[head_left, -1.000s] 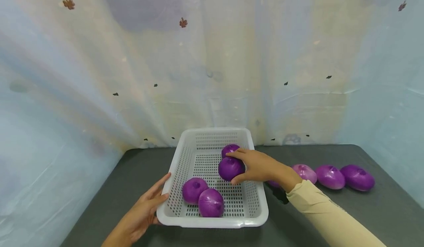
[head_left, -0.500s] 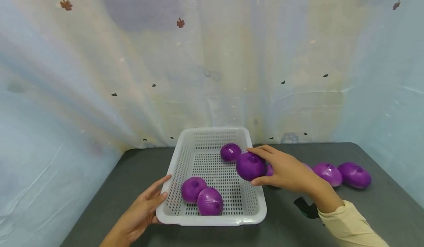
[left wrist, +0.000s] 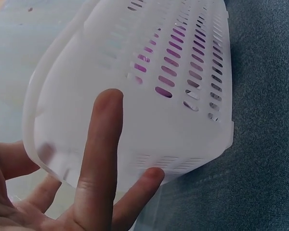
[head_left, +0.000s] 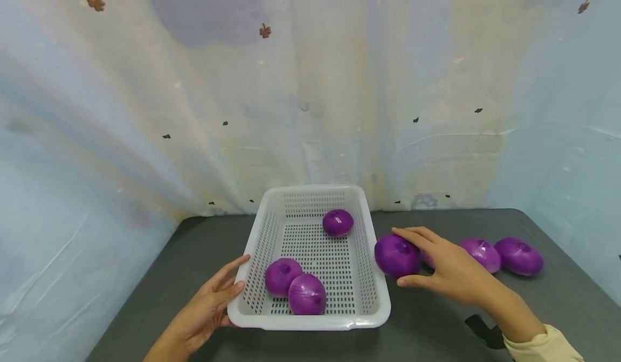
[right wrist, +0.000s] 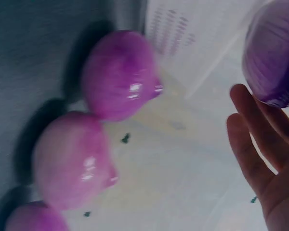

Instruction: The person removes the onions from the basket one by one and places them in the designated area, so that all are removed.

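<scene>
My right hand (head_left: pixel 451 270) holds a dark purple onion (head_left: pixel 398 255) between thumb and fingers, just right of the basket's right rim. In the right wrist view the same onion (right wrist: pixel 274 53) shows at the upper right, above the hand's fingers (right wrist: pixel 253 149). My left hand (head_left: pixel 206 305) holds the white perforated basket (head_left: pixel 310 323) at its left side. In the left wrist view two fingers (left wrist: pixel 103 144) lie against the outer wall. Inside the basket are a front-left onion (head_left: pixel 283 277), a lighter onion (head_left: pixel 308 294) touching it, and a back-right onion (head_left: pixel 337 222).
More onions stand on the dark grey table (head_left: pixel 213 238) right of the basket, including a pinkish onion (head_left: pixel 481 254) and a far-right onion (head_left: pixel 520 255); another is partly behind my right hand. A pale patterned curtain (head_left: pixel 310 81) hangs behind the table.
My right hand has lifted the dark purple onion from the basket's right side and carried it rightward past the rim. My left hand and the basket have stayed nearly still.
</scene>
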{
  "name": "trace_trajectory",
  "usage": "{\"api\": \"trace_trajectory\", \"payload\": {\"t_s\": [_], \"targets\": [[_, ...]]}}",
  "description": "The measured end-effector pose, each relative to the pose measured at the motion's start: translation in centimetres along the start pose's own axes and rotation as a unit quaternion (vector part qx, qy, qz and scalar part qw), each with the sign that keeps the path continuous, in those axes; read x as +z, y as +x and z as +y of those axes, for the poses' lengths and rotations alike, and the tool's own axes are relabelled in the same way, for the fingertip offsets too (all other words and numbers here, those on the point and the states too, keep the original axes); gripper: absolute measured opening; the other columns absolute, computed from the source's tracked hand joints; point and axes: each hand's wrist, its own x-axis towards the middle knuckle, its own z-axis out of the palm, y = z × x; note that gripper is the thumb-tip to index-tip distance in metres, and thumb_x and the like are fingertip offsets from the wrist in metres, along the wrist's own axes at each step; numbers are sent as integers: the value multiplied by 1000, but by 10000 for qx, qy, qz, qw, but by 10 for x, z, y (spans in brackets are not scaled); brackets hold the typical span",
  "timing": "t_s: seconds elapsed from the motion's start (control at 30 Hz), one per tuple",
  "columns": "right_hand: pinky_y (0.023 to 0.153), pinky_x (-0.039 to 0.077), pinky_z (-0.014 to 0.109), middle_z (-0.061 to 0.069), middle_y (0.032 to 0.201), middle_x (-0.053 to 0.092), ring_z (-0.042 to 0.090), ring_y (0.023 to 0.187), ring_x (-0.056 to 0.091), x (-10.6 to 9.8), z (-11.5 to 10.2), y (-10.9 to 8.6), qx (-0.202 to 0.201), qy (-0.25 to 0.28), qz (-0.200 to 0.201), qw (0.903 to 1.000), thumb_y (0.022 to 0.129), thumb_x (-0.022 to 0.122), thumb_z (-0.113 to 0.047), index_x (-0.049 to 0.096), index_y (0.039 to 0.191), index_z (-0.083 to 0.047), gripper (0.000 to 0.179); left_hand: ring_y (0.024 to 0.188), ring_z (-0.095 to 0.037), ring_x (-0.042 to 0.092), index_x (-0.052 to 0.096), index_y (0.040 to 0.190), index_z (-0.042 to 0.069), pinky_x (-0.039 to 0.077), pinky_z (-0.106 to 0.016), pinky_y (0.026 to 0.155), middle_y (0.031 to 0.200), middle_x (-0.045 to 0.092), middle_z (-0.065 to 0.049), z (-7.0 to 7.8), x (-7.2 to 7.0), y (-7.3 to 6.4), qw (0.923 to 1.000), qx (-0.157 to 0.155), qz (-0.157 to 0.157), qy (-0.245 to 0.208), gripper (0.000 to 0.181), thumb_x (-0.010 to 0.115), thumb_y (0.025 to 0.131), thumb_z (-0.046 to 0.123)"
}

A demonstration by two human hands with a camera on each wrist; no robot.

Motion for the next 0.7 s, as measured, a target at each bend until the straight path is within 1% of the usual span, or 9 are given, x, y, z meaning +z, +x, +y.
{"api": "trace_trajectory", "payload": {"t_s": [0.1, 0.2, 0.3, 0.37, 0.47, 0.6, 0.7], "targets": [[85, 57, 47, -8, 143, 50, 21, 114, 65, 5, 9, -8, -67, -107, 241, 9996, 78, 73, -65, 41, 150, -37, 83, 121, -27, 62, 22, 158, 34, 58, -49, 86, 143, 52, 3, 1, -1, 0, 10000, 1, -50, -15, 62, 52, 105, 26], [82, 58, 45, -7, 143, 50, 20, 111, 67, 11, 20, -16, -115, -155, 473, 9987, 77, 79, -57, 40, 151, -37, 85, 120, -27, 63, 22, 158, 33, 58, -47, 85, 143, 52, 4, 2, 0, 0, 10000, -18, -17, 4, 63, 53, 104, 26], [80, 58, 43, -7, 141, 51, 19, 110, 66, 18, 32, -24, -190, -253, 699, 9970, 75, 83, -50, 41, 151, -33, 89, 120, -26, 63, 22, 158, 33, 58, -47, 85, 143, 51, 3, 3, 2, 1, 10000, -48, 23, 26, 63, 54, 104, 27], [81, 58, 45, -6, 139, 52, 20, 111, 65, 24, 39, -28, -234, -324, 805, 9960, 73, 85, -50, 43, 150, -30, 90, 120, -26, 63, 22, 158, 33, 58, -48, 85, 144, 51, 3, 3, 2, 1, 10000, -52, 51, 49, 64, 54, 104, 28], [84, 57, 49, -3, 138, 54, 24, 114, 64, 33, 48, -34, -296, -443, 832, 9951, 71, 85, -52, 47, 148, -28, 90, 120, -26, 63, 21, 158, 33, 58, -49, 86, 146, 49, 2, 2, 2, 2, 9999, -45, 56, 76, 64, 54, 104, 28], [87, 55, 53, 0, 139, 56, 29, 118, 63, 42, 53, -38, -285, -451, 707, 9961, 72, 82, -57, 48, 147, -29, 87, 121, -27, 62, 20, 159, 32, 58, -49, 86, 146, 49, 3, 0, 1, 3, 9999, -30, 49, 123, 64, 53, 104, 28], [89, 54, 54, 1, 140, 57, 29, 120, 62, 45, 54, -39, -241, -438, 581, 9971, 74, 80, -60, 48, 147, -30, 85, 120, -27, 62, 20, 159, 32, 58, -48, 85, 144, 50, 5, -1, 0, 3, 9999, -25, 57, 139, 63, 53, 104, 28]]}}
